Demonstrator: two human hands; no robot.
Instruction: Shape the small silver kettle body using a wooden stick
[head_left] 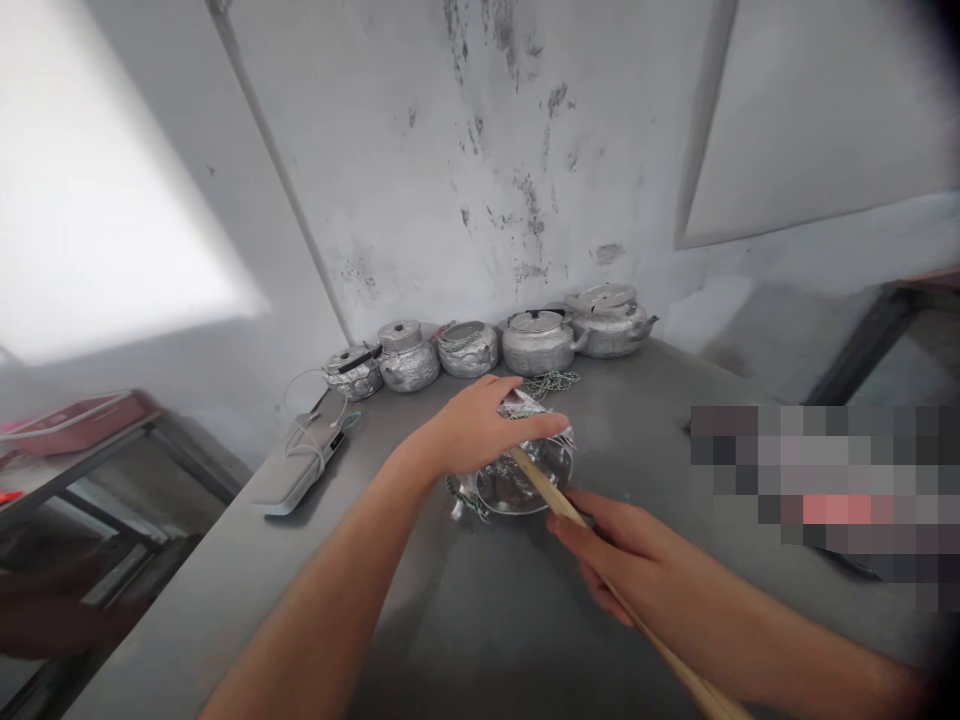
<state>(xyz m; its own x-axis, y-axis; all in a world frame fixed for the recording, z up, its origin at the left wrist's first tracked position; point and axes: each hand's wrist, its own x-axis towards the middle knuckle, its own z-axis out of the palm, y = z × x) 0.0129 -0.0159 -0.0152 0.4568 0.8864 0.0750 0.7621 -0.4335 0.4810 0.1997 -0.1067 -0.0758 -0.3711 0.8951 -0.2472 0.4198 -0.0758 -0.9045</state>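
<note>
Silver pot (517, 492) sits on the grey table (465, 640), mouth facing the viewer, a patterned cord (471, 497) at its left side. The left hand (476, 430) lies over its far rim, thumb spread from the fingers; whether they grip it, I cannot tell. The right hand's (637, 545) fingers close around a wooden stick (546, 488), its tip beneath the left. Behind stand five kettles (536, 348); any lettering is too small to read.
</note>
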